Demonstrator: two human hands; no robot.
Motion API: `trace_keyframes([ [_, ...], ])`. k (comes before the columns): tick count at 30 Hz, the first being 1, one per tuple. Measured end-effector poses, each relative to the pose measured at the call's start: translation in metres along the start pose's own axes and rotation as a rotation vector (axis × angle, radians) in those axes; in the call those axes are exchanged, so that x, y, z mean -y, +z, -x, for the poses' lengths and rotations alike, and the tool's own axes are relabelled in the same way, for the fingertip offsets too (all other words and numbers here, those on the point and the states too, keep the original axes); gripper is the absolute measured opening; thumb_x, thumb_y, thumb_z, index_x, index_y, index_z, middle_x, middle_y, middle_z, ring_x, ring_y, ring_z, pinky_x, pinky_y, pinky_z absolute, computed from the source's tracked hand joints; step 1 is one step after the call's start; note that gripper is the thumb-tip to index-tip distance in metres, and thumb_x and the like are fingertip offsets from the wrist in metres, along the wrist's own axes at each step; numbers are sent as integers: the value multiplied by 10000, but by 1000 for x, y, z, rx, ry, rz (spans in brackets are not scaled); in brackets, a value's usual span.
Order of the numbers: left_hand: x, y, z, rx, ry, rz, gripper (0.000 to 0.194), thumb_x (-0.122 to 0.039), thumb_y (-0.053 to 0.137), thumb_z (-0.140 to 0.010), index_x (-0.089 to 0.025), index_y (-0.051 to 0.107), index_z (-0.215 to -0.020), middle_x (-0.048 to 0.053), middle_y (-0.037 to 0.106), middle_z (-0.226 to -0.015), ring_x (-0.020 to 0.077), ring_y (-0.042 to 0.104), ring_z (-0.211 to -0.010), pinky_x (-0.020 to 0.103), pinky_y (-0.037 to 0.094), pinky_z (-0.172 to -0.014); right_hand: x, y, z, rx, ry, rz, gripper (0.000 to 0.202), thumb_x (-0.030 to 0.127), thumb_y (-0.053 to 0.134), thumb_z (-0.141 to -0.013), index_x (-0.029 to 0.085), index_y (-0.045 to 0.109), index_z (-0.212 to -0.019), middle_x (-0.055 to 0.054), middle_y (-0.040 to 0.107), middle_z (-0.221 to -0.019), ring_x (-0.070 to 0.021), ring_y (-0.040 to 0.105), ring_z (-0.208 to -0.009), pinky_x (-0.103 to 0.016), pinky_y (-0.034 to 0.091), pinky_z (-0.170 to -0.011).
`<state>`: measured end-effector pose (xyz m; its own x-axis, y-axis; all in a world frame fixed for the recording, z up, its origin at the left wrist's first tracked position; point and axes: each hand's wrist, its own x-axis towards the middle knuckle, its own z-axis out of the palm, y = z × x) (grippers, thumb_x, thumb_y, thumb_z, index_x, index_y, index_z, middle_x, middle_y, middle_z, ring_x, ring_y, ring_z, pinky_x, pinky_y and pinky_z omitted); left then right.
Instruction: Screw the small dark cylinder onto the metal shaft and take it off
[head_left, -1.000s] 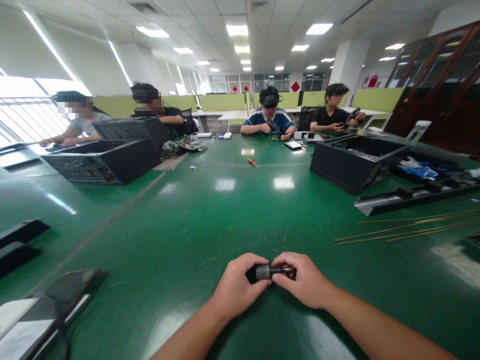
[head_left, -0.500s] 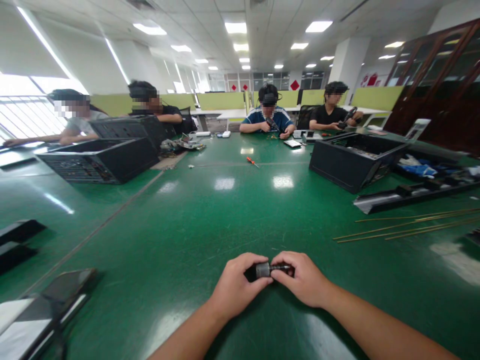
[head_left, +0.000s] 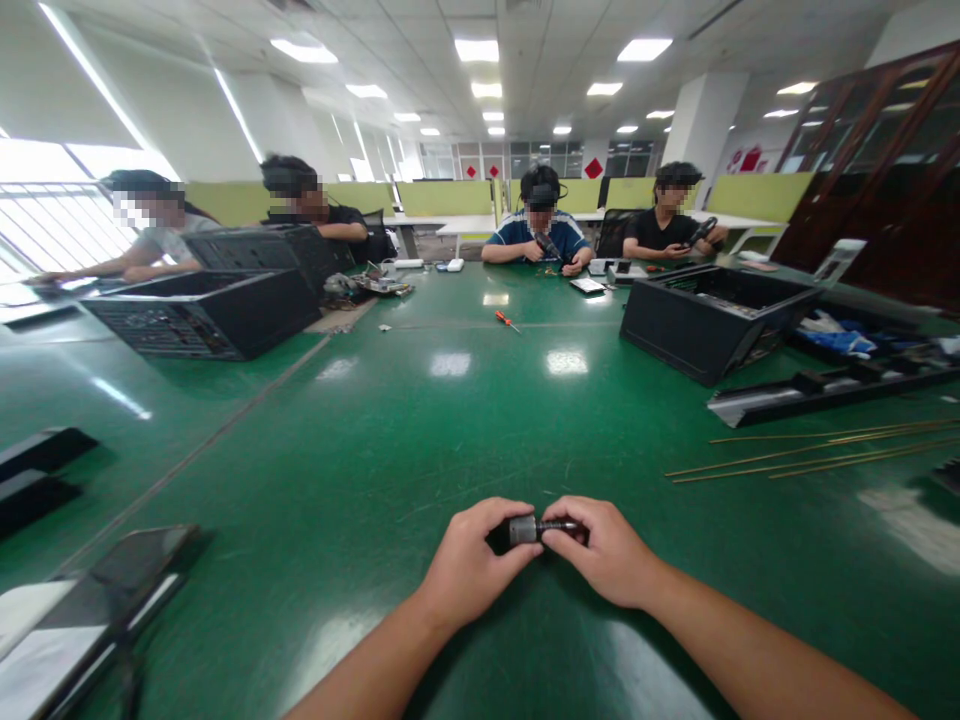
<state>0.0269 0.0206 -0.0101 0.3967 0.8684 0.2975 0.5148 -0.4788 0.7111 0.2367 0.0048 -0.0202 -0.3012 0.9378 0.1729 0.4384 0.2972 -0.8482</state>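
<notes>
Low in the middle of the head view, both hands meet at a small dark metal part, a thick grey cylinder with a thin ribbed shaft on its right. My left hand is closed around the cylinder, thumb in front and fingers behind. The shaft is pinched between the thumb and fingers of my right hand, which cover its far end. The part lies sideways, just over the green tabletop; whether it touches the table I cannot tell.
Black computer cases stand at the left and right. An orange screwdriver lies ahead. Thin brass-coloured rods and a long metal rail are at the right. A dark flat panel sits near left. Several people work across the table.
The grips stay the same: left hand on the cylinder, right hand on the shaft. Both hands and the part sit very slightly higher in the view, which has shifted a little.
</notes>
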Motion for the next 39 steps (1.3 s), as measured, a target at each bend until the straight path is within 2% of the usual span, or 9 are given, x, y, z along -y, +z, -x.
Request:
trace_keyframes([
  [39,1,-3,-2,-55,73,-4,290,-216,782,-735,-239,696,-1011,7,746,-927,171,696,-839,291,539,-783,0,0,0,-20,41,-27,123,288,613,-882,188,685,-888,10,622,-722,-127,539,-620,-232,383,-586],
])
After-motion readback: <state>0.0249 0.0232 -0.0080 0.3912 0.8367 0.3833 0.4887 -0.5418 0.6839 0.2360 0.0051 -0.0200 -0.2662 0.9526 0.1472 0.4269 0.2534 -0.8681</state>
